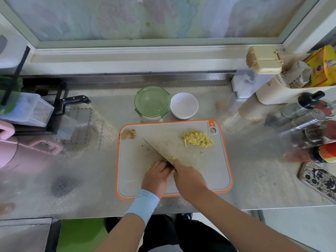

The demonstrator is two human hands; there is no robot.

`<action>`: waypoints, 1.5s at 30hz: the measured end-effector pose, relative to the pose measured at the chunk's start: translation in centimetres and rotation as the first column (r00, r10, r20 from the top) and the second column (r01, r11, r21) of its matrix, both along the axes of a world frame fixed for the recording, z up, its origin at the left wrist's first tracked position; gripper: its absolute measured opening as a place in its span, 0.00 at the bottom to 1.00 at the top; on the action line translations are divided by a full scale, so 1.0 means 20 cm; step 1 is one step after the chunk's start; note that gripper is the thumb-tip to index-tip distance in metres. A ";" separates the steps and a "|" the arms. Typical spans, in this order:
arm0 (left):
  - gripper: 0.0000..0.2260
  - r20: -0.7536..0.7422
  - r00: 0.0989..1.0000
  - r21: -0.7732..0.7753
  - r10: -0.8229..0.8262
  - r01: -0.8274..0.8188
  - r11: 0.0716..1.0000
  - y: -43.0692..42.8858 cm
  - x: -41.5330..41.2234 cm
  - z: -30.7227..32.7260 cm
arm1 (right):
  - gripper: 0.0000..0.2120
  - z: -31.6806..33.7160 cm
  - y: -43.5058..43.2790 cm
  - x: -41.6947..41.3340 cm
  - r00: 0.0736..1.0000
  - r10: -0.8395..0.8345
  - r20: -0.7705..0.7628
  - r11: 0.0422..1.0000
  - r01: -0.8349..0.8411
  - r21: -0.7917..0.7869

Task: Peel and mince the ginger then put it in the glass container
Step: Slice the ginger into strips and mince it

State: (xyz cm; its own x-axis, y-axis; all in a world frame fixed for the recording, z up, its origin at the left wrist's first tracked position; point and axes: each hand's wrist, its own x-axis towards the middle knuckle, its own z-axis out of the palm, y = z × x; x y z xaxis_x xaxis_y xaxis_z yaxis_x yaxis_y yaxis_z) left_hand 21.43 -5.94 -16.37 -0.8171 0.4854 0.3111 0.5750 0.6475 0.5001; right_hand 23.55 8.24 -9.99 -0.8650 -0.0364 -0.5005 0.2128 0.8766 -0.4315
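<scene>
- The right hand [189, 179], low centre of the frame, is closed round the handle of the knife [156, 150]; the handle is hidden, so a full wrap is only probable; the blade slants to the upper left over the cutting board [216, 166].
- The left hand [158, 173] presses curled fingers onto a ginger piece [150, 167], only yellow edges showing, right against the blade.
- Cut ginger strips [197, 138] lie heaped at the board's upper right; peel scraps [129, 134] at its upper left.
- The glass container [152, 103] stands just above the board, lid on.
- Risk: fingertips so close to the edge could be nicked if the small piece rolls; strips could scatter onto the tabletop [81, 170] during mincing.
</scene>
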 end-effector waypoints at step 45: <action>0.07 -0.079 0.997 0.004 0.010 -0.010 1.000 -0.01 -0.01 -0.04 | 0.06 0.04 0.15 0.17 1.000 0.030 0.006 0.998 -0.030 0.046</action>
State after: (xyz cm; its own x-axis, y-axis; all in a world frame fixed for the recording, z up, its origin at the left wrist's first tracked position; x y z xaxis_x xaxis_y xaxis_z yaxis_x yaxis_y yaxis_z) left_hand 21.21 -6.20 -17.19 -0.7946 0.4763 0.3764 0.6064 0.6516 0.4557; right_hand 26.93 11.23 -9.24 -0.8612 -0.0389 -0.5068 0.1885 0.9015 -0.3896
